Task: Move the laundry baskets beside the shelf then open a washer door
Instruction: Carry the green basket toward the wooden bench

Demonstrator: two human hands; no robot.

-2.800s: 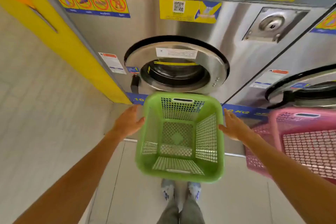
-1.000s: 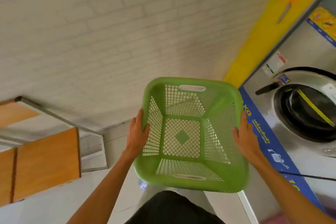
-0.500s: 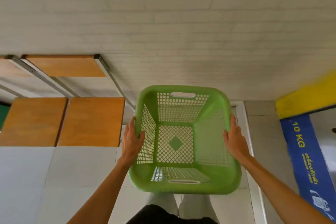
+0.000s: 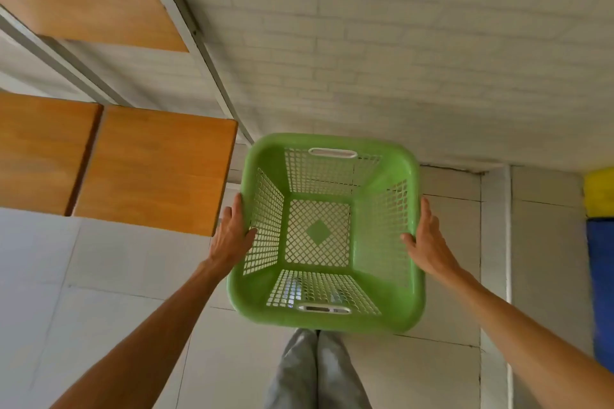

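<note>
An empty green laundry basket [image 4: 382, 295] with mesh walls is held over the tiled floor, just right of the wooden shelf [image 4: 153, 169]. My left hand [image 4: 231, 234] presses on its left rim and my right hand [image 4: 427, 239] on its right rim, thumbs over the edge. The basket's left side is close to the shelf's right end. No washer door is in view; only a yellow and blue strip of the washer bank [image 4: 599, 262] shows at the right edge. The pink basket is out of view.
A white brick wall [image 4: 398, 53] stands behind the basket. The shelf has a grey metal frame [image 4: 199, 46] and an upper wooden board [image 4: 86, 3]. Pale floor tiles [image 4: 99, 276] spread left and below. My legs [image 4: 319, 372] show at the bottom.
I have turned left from the washers toward the wall with the green basket in both hands. The basket has dropped lower and nearer the shelf's right end; the washer has slid out of view.
</note>
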